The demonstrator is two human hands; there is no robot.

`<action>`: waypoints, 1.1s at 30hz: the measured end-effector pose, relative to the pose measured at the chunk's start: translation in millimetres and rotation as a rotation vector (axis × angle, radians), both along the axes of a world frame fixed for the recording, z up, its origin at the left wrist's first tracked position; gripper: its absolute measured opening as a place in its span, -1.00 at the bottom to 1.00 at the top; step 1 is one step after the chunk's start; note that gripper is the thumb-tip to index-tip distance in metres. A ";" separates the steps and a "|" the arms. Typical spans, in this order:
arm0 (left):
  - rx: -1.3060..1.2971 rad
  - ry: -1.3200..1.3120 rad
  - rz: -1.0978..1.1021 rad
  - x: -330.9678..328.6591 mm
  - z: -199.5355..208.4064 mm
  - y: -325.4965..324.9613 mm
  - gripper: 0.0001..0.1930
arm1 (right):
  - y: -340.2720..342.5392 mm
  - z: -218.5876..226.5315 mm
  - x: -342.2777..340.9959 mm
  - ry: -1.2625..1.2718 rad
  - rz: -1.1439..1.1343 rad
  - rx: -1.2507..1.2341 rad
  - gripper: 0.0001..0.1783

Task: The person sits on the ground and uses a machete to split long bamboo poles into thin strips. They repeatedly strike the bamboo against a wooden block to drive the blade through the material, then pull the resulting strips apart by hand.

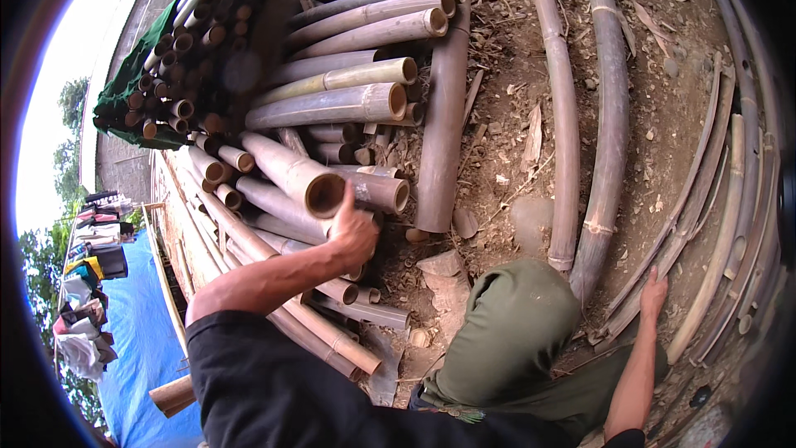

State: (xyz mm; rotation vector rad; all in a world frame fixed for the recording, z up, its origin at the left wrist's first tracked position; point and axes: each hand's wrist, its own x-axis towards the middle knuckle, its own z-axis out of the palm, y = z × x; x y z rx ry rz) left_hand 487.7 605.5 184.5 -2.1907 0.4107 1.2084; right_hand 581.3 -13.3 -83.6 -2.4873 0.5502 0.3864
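My left hand [355, 234] is closed at the open end of a thick bamboo pole [290, 168] on the left pile. One of its digits reaches up along the cut rim; the rest curl out of sight beside the pole. My right hand [653, 292] is stretched out low on the right, its fingers extended and partly hidden. It lies against or just over a split bamboo length [681, 231] on the ground; whether it touches is hard to tell. My bent knee [522, 315], in olive cloth, rises between both arms.
More bamboo poles [332, 105] lie stacked ahead, ends resting by a thick cross pole [444, 116]. Two long poles [608, 116] run along the dirt [514, 58]. Further poles curve along the right edge. At far left are a blue tarp [141, 323] and hanging clothes [83, 299].
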 end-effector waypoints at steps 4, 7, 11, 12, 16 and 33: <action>-0.296 -0.476 0.420 50.8 -84.5 12.7 -0.79 | 2.1 4.7 -1.0 -0.019 -0.019 0.039 -0.36; -0.111 -0.655 0.894 70.3 -177.1 73.9 -0.75 | 9.7 0.1 0.9 0.001 0.002 -0.018 -0.35; 0.036 -0.641 1.019 96.8 -211.4 97.1 -0.70 | 2.2 6.7 -1.8 -0.022 -0.020 0.035 -0.42; 0.049 -0.634 1.065 95.0 -217.6 104.7 -0.70 | 4.0 11.9 -3.7 -0.007 -0.025 0.010 -0.43; 0.057 -0.646 1.195 100.8 -236.5 123.5 -0.69 | 5.0 5.0 -7.3 -0.042 -0.044 0.081 -0.48; -0.422 -0.974 1.933 117.0 -308.1 152.0 -0.64 | 10.2 21.2 -2.8 -0.027 -0.092 0.062 -0.45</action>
